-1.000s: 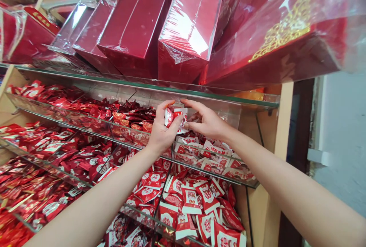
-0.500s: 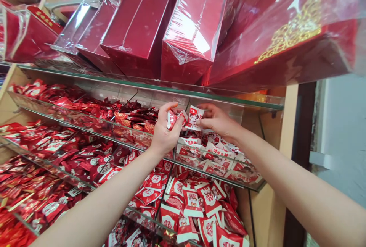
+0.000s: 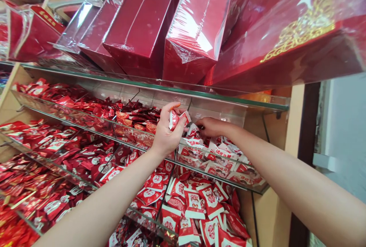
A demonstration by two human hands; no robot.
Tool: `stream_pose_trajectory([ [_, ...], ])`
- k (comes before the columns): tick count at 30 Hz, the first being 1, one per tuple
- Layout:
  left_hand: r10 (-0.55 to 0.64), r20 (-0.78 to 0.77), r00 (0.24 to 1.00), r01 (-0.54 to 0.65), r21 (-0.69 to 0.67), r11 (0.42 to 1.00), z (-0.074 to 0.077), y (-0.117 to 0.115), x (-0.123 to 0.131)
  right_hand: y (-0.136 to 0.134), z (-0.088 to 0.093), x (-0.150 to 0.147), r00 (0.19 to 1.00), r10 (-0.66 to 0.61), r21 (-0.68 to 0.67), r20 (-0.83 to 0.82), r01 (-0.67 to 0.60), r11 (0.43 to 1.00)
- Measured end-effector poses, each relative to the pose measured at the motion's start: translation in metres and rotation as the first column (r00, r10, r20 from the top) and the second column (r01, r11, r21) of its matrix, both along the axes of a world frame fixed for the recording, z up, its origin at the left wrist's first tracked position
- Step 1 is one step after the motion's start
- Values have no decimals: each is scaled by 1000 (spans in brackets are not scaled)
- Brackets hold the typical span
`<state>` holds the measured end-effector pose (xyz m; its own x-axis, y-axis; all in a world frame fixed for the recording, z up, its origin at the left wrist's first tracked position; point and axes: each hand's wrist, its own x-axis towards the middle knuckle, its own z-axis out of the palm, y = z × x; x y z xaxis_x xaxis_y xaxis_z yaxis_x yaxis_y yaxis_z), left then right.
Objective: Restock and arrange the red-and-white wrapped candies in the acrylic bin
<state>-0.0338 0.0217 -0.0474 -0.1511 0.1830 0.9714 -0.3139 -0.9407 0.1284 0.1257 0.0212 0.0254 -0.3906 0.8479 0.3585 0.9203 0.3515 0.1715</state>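
My left hand (image 3: 169,130) is closed around red-and-white wrapped packets (image 3: 177,119), held above the front edge of the upper compartment. Just to its right, my right hand (image 3: 213,126) reaches down into the compartment of white-and-red packets (image 3: 219,154). Its fingers are bent over a packet (image 3: 193,130) at the left of that pile; the fingertips are partly hidden, and whether they grip it is unclear. Dark red packets (image 3: 137,116) lie left of my left hand.
Plastic-wrapped red boxes (image 3: 138,21) stand on the glass shelf (image 3: 154,84) above my hands. Clear fronts edge the tiers. More red packets (image 3: 197,201) fill the lower tier. A wooden side panel (image 3: 291,125) bounds the right.
My right hand has lowered from beside my left hand into the white-and-red packets, and the packet it held up is down at the pile. My left hand keeps its packets.
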Motion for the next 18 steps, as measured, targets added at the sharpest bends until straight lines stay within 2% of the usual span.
stream_pose_trajectory([
  [10,38,-45,998,-37,15,999,-3,-2,-4,-4,-4,-8,996,48,-93,-71,-54,994],
  [18,54,-43,998,-53,31,998,-3,-2,-3,-11,0,-3,998,20,-52,-64,-24,998],
])
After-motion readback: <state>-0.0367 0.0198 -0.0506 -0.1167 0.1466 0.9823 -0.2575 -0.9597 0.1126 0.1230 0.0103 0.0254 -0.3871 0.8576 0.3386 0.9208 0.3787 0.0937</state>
